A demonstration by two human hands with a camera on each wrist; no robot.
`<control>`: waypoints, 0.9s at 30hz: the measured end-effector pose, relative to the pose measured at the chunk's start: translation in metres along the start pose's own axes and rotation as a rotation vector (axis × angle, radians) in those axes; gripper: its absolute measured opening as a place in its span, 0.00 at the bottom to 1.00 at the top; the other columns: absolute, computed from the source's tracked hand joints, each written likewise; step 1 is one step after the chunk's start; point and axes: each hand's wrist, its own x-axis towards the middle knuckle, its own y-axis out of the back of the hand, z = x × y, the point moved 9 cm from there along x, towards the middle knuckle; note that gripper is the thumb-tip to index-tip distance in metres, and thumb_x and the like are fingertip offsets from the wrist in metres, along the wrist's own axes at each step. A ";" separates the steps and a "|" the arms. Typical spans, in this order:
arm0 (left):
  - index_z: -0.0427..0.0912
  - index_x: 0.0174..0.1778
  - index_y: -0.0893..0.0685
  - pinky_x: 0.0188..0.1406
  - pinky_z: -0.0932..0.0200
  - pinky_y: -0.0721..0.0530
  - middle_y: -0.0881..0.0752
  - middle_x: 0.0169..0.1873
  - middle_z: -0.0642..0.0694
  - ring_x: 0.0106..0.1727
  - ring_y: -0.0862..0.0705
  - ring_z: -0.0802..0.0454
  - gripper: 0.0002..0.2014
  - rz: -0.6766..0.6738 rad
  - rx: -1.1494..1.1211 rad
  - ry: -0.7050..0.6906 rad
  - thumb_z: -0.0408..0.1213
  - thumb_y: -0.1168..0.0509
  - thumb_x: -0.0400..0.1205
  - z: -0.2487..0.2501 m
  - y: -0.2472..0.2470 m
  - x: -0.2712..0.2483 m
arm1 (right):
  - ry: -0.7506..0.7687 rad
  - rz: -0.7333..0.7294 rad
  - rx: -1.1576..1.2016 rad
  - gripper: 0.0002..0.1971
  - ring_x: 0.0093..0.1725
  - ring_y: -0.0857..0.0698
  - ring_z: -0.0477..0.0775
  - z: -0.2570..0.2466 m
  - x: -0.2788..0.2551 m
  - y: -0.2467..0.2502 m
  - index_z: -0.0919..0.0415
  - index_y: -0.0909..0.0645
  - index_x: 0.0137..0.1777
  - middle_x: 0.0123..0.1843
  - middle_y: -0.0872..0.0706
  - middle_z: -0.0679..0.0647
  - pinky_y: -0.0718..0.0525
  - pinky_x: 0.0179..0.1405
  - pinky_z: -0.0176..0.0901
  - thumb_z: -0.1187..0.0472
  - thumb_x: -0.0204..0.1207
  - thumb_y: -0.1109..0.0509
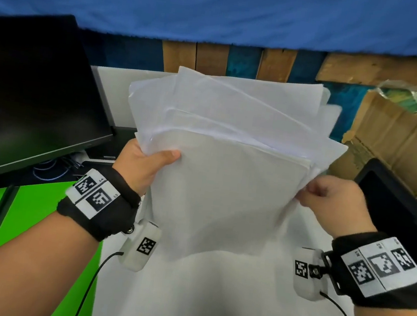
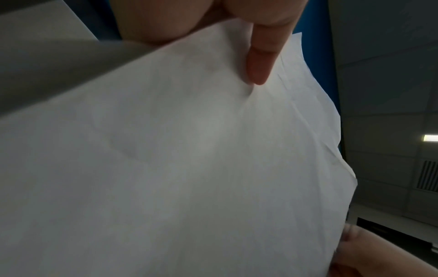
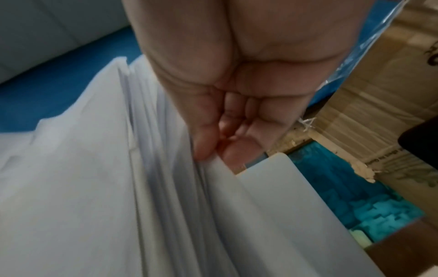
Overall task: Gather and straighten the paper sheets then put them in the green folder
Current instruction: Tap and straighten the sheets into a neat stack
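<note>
White paper sheets (image 1: 229, 144), uneven fanned stack, held upright above white table, edges misaligned, pinched at both sides

**Uneven stack of white paper sheets held upright in both hands**

At frame centre, the fanned stack of white paper sheets (image 1: 228, 160) stands above a white tabletop (image 1: 212, 301). The left hand (image 1: 141, 165) grips its left edge, thumb in front; the right hand (image 1: 332, 200) pinches its right edge. A black monitor (image 1: 33, 91) fills the upper left, a brown cardboard box (image 1: 391, 142) the right.

White paper sheets (image 1: 228, 160), black monitor (image 1: 28, 85), brown cardboard box (image 1: 391, 142).
</note>
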 end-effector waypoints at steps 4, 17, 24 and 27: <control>0.55 0.38 0.08 0.41 0.60 0.11 0.07 0.36 0.55 0.41 0.09 0.57 0.14 -0.013 -0.007 0.017 0.33 0.27 0.60 -0.001 -0.001 0.000 | -0.024 0.125 0.359 0.19 0.27 0.15 0.40 0.002 0.007 0.032 0.47 0.18 0.28 0.24 0.13 0.41 0.15 0.33 0.27 0.74 0.70 0.28; 0.51 0.37 0.08 0.41 0.59 0.12 0.07 0.37 0.52 0.41 0.09 0.54 0.13 0.012 -0.043 0.068 0.38 0.26 0.56 -0.006 -0.001 -0.002 | -0.106 -0.234 0.223 0.25 0.55 0.15 0.46 0.030 -0.004 -0.014 0.53 0.24 0.58 0.55 0.14 0.55 0.19 0.55 0.39 0.71 0.61 0.27; 0.50 0.37 0.09 0.35 0.61 0.12 0.07 0.36 0.52 0.39 0.09 0.55 0.17 -0.031 -0.058 0.033 0.36 0.25 0.53 -0.002 -0.008 -0.003 | -0.124 -0.347 0.482 0.70 0.72 0.27 0.48 0.036 -0.015 -0.053 0.46 0.42 0.77 0.71 0.25 0.42 0.28 0.73 0.54 0.34 0.29 0.15; 0.48 0.42 0.10 0.38 0.60 0.12 0.07 0.38 0.51 0.41 0.09 0.54 0.27 -0.138 -0.047 -0.022 0.40 0.16 0.46 0.010 -0.020 -0.005 | -0.029 -0.274 0.697 0.57 0.65 0.18 0.49 0.021 -0.005 -0.049 0.49 0.26 0.68 0.63 0.15 0.49 0.18 0.63 0.48 0.41 0.30 0.12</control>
